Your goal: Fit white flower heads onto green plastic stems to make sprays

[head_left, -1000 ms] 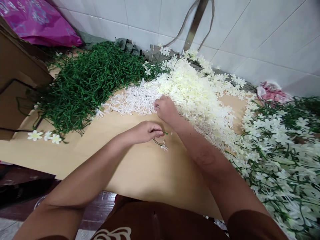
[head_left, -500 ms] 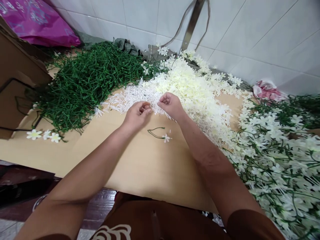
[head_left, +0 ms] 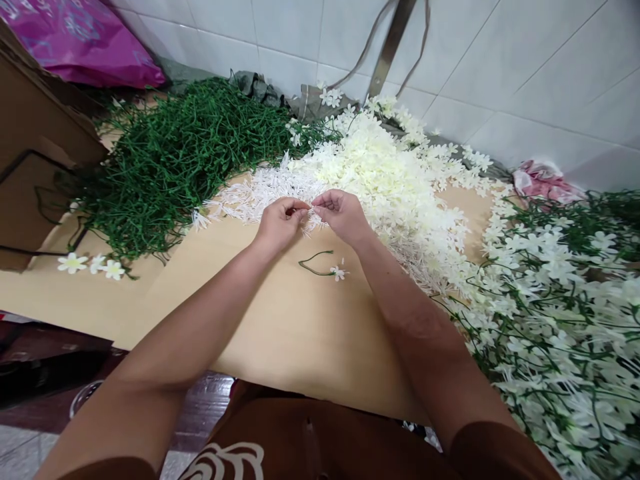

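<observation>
My left hand [head_left: 284, 219] and my right hand [head_left: 341, 212] meet fingertip to fingertip in front of a heap of thin white flower pieces [head_left: 250, 195]. Both are closed in a pinch. A small white bit shows between the fingertips, too small to name. Behind my right hand spreads a large heap of pale yellow-white artificial blossoms [head_left: 380, 160]. Below the hands, a bent green stem [head_left: 314, 269] lies on the board, with a small white flower [head_left: 339, 273] at its end.
Green plastic stems [head_left: 185, 147] are piled at the left, beside a cardboard box [head_left: 40, 153]. Three white flowers [head_left: 73, 263] lie near the box. Finished-looking flower sprays [head_left: 555, 320] cover the right side. A pink bag [head_left: 90, 47] and a tiled wall [head_left: 285, 33] stand behind.
My hands have come together, the fingertips now touching or nearly so. The stem and flower on the board have stayed where they were; the view has shifted slightly.
</observation>
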A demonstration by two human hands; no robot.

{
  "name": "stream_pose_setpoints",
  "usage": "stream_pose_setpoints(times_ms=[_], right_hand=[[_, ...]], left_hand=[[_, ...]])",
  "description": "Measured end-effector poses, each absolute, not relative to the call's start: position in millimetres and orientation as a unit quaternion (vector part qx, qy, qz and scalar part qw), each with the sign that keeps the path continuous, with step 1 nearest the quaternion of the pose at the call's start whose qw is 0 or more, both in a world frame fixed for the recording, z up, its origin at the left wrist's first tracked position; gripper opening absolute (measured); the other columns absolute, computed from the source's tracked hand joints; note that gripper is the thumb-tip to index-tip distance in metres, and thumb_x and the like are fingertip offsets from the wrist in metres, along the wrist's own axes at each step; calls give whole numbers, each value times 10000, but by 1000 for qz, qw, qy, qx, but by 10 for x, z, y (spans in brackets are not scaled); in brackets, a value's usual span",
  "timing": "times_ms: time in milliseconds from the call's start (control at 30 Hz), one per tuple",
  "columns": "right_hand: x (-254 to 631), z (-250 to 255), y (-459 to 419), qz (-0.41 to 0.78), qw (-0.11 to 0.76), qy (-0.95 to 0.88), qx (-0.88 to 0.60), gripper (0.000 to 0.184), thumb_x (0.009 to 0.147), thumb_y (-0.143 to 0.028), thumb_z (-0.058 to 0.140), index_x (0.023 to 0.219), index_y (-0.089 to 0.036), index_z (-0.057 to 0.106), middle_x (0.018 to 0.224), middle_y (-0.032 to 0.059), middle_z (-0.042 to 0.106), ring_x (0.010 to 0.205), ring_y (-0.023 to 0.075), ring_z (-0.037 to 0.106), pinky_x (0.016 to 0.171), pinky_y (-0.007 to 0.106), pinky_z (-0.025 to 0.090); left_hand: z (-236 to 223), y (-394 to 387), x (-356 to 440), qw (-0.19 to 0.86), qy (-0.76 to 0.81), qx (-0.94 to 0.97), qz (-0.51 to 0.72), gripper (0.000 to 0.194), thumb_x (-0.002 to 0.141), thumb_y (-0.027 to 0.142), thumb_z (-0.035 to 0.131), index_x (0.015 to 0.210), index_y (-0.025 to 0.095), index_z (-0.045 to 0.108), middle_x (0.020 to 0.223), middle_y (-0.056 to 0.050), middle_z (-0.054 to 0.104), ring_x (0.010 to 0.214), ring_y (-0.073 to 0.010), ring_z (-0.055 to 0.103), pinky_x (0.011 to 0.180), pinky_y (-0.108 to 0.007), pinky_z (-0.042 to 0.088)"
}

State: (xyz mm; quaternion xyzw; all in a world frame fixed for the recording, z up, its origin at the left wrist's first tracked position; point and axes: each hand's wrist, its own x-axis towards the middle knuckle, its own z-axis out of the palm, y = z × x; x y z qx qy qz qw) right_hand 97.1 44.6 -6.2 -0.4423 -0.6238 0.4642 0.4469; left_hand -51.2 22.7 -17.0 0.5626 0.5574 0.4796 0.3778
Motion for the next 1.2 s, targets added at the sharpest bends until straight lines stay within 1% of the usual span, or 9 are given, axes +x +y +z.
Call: stream_pose_setpoints(times_ms=[167, 300, 433, 533, 733, 867, 967, 1100, 1200], right_hand=[[949, -100, 421, 456, 463, -628, -428, 149, 645, -184, 693, 745, -189, 582, 666, -42, 595, 637, 93, 546, 675, 277, 490], [992, -89, 380, 441, 454, -656, -412, 85, 714, -198, 644, 726, -189, 560, 636, -47, 555, 596, 86, 513, 592, 254, 447], [1150, -32, 400, 417, 469, -670, -397, 99, 752, -217, 638, 715, -190, 550, 642, -44, 538, 598, 78, 491, 576, 245, 428], [1327, 45, 452, 415, 488, -660, -393, 156, 778, -274, 663, 745, -199, 530, 679, -34, 553, 634, 78, 521, 611, 246, 471], [1556, 155, 491, 424, 536, -591, -428, 216, 820, -334, 653, 779, -217, 476, 762, -12, 605, 668, 79, 575, 580, 225, 517], [1539, 168, 476, 441, 528, -588, -426, 185, 785, -238, 661, 784, -218, 477, 664, -44, 547, 599, 72, 550, 534, 210, 507], [1490, 154, 473, 460, 503, -601, -418, 128, 777, -164, 625, 839, -207, 521, 638, -54, 519, 568, 70, 526, 540, 223, 508], [1393, 103, 468, 472, 469, -619, -418, 58, 791, -159, 594, 821, -189, 555, 628, -52, 511, 547, 64, 487, 554, 242, 502], [1309, 73, 444, 457, 478, -622, -420, 61, 791, -194, 601, 777, -193, 542, 650, -43, 520, 579, 73, 499, 558, 246, 488]], left_hand=[[-77, 186, -451, 460, 521, 494, 522, 90, 728, 70, 607, 682, 146, 625, 608, 36, 583, 590, -80, 503, 626, -213, 409], [-18, 164, -391, 524, 495, 444, 531, 107, 699, 79, 649, 640, 150, 595, 555, 38, 562, 519, -69, 470, 570, -207, 392], [-40, 190, -389, 541, 497, 444, 512, 56, 707, 107, 635, 698, 156, 609, 570, 34, 562, 507, -75, 459, 578, -224, 405], [-113, 223, -411, 454, 548, 523, 469, 47, 752, 148, 591, 748, 163, 635, 640, 7, 589, 580, -106, 497, 623, -255, 420], [-110, 288, -272, 155, 586, 751, 263, 255, 819, 232, 574, 1032, 169, 698, 1035, -117, 651, 951, -246, 596, 830, -376, 447], [-51, 385, -154, 101, 600, 767, 204, 227, 838, 198, 522, 960, 164, 710, 1018, -130, 666, 973, -270, 607, 848, -399, 437], [-49, 444, -164, 165, 605, 726, 282, 150, 824, 240, 560, 863, 171, 688, 916, -83, 675, 852, -211, 601, 801, -350, 442], [-2, 452, -243, 368, 579, 592, 423, 40, 772, 188, 602, 746, 162, 619, 673, 4, 605, 609, -109, 511, 636, -248, 415], [84, 414, -302, 511, 533, 490, 463, 101, 745, 174, 640, 664, 155, 583, 570, 29, 559, 508, -71, 446, 529, -207, 354]])
